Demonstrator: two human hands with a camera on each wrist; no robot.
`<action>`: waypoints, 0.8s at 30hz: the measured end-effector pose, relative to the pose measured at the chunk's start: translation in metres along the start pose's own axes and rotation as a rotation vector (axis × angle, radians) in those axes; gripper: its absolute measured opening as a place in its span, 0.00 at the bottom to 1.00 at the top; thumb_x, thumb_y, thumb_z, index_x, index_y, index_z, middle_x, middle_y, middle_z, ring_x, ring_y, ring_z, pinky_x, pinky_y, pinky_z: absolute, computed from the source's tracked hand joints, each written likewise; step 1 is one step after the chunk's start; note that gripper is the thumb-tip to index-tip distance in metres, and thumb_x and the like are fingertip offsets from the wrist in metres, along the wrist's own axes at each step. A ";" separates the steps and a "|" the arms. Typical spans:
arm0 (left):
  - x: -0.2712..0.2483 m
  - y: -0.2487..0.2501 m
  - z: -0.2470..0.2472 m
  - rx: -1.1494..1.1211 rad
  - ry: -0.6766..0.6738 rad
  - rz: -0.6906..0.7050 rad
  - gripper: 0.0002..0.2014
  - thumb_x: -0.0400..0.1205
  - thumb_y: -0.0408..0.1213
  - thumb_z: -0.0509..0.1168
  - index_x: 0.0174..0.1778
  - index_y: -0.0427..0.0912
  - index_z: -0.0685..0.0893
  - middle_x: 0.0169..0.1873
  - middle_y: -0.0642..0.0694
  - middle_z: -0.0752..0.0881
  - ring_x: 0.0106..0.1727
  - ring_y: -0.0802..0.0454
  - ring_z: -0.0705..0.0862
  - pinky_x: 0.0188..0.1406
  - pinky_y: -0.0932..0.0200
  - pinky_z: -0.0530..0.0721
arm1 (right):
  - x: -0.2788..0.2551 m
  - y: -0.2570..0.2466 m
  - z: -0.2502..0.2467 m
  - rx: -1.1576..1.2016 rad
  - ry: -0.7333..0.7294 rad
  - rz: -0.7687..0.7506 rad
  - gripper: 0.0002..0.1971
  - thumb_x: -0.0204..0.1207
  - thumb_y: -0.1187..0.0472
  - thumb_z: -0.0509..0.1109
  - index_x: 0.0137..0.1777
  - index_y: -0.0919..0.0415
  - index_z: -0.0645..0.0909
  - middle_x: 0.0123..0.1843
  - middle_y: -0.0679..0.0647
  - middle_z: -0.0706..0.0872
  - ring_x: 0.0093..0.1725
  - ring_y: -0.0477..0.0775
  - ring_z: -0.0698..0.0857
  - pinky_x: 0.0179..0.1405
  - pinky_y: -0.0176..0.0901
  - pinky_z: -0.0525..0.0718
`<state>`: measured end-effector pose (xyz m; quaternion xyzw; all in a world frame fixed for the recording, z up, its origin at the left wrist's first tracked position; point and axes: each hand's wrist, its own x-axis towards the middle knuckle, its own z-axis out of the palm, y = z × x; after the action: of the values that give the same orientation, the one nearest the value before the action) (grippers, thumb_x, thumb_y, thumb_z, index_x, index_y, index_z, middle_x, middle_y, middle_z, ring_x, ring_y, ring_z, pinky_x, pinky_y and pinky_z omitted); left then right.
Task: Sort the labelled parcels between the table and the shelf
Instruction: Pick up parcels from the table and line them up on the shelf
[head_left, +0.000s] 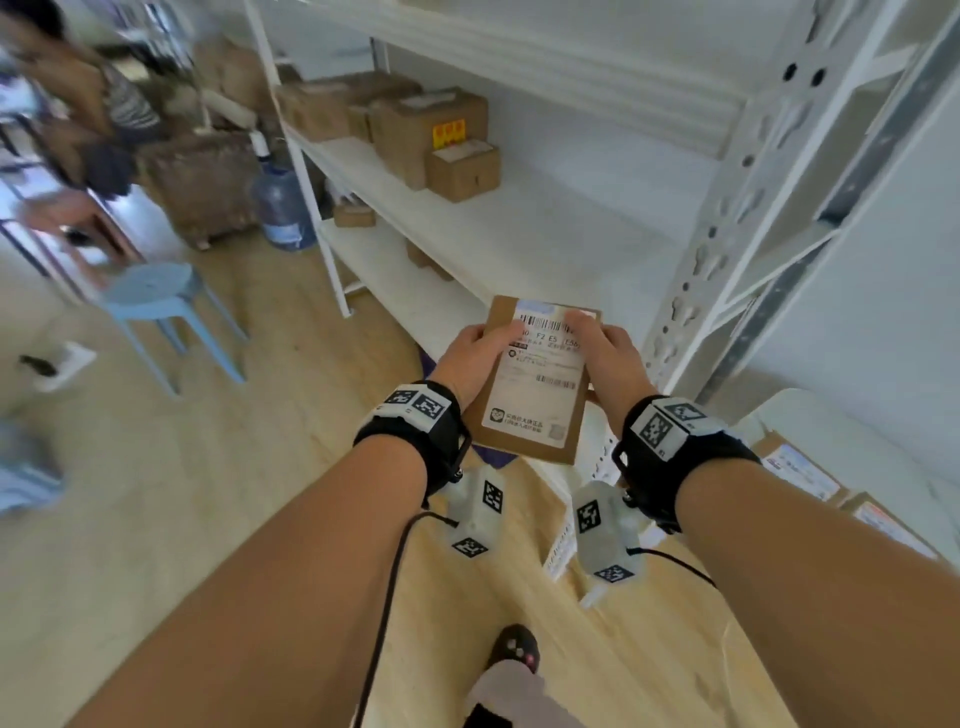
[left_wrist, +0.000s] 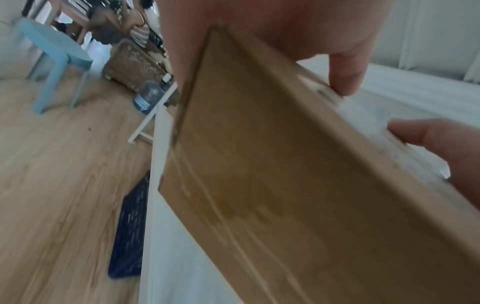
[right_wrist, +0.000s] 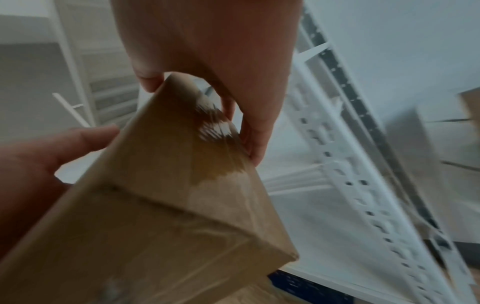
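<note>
Parcel: a flat brown parcel (head_left: 537, 379) with a white label facing up, held in the air in front of the white shelf (head_left: 519, 234).
Left hand: the left hand (head_left: 475, 361) grips the parcel's left edge, thumb on the label.
Right hand: the right hand (head_left: 610, 364) grips the right edge likewise.
Shelf: several brown boxes (head_left: 431, 135) stand on its middle level.
Table: more labelled parcels (head_left: 802, 470) lie on the table (head_left: 883, 441) at right.
Floor: a blue stool (head_left: 156, 296) and a water jug (head_left: 283, 208).

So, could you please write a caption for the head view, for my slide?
Left hand and right hand hold a flat brown cardboard parcel, white label up, before a white metal shelf.
</note>
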<state>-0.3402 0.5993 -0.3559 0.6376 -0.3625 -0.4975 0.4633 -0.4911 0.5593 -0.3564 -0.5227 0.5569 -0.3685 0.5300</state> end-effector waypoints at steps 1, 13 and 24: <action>0.006 0.007 -0.013 0.008 0.021 0.028 0.20 0.82 0.54 0.67 0.62 0.44 0.78 0.50 0.45 0.90 0.50 0.46 0.89 0.60 0.45 0.86 | 0.009 -0.011 0.012 -0.007 -0.012 -0.019 0.34 0.67 0.33 0.67 0.66 0.57 0.77 0.53 0.51 0.90 0.51 0.52 0.90 0.55 0.54 0.88; 0.116 0.158 -0.145 0.112 0.117 0.286 0.22 0.81 0.60 0.65 0.58 0.44 0.85 0.49 0.44 0.92 0.49 0.44 0.91 0.58 0.46 0.87 | 0.132 -0.176 0.116 0.003 -0.084 -0.268 0.20 0.81 0.42 0.62 0.55 0.58 0.84 0.47 0.51 0.92 0.45 0.49 0.91 0.47 0.43 0.87; 0.205 0.308 -0.225 0.099 0.070 0.468 0.19 0.85 0.58 0.61 0.48 0.46 0.88 0.46 0.42 0.93 0.45 0.45 0.91 0.54 0.50 0.86 | 0.220 -0.337 0.171 -0.039 0.001 -0.484 0.41 0.55 0.22 0.63 0.52 0.56 0.85 0.46 0.51 0.93 0.47 0.55 0.92 0.55 0.57 0.90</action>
<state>-0.0725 0.3675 -0.1067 0.5750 -0.5081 -0.3357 0.5464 -0.2357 0.3088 -0.1051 -0.6509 0.4225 -0.4744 0.4157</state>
